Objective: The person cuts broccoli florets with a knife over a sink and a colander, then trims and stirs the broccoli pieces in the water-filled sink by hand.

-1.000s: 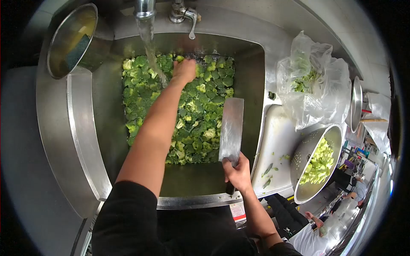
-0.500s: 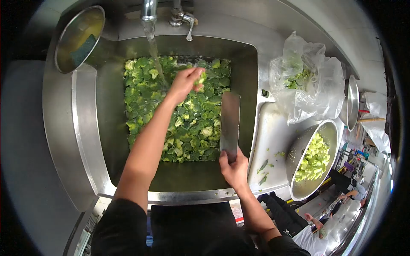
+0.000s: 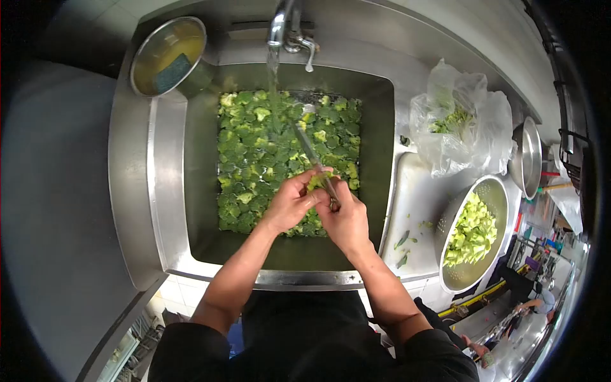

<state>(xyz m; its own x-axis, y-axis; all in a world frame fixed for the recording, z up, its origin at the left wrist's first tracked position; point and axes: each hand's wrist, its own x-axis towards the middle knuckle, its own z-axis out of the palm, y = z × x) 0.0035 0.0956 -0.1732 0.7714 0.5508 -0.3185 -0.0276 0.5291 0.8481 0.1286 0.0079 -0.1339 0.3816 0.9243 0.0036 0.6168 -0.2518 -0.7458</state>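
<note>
Broccoli florets point(image 3: 254, 159) float thickly across the water in a metal sink point(image 3: 248, 254). Over their near side, my left hand point(image 3: 293, 200) pinches a small broccoli floret point(image 3: 314, 183), mostly covered by the fingers. My right hand point(image 3: 345, 216) is closed round the handle of a cleaver point(image 3: 309, 145), held edge-on so its blade looks narrow and points away to the upper left. The blade's base lies against the floret between my two hands. Water pours from the faucet point(image 3: 278, 32) into the sink beyond them.
Right of the sink, a white cutting board point(image 3: 410, 210) carries green scraps. A colander point(image 3: 455, 277) of cut pale-green stems stands beside it, with a clear plastic bag point(image 3: 439, 149) of greens behind. A metal bowl point(image 3: 141, 70) with a scouring pad sits back left. People work at far right.
My left hand has come back toward me with the floret and meets my right hand. The cleaver has turned from broadside to edge-on and moved over the florets.
</note>
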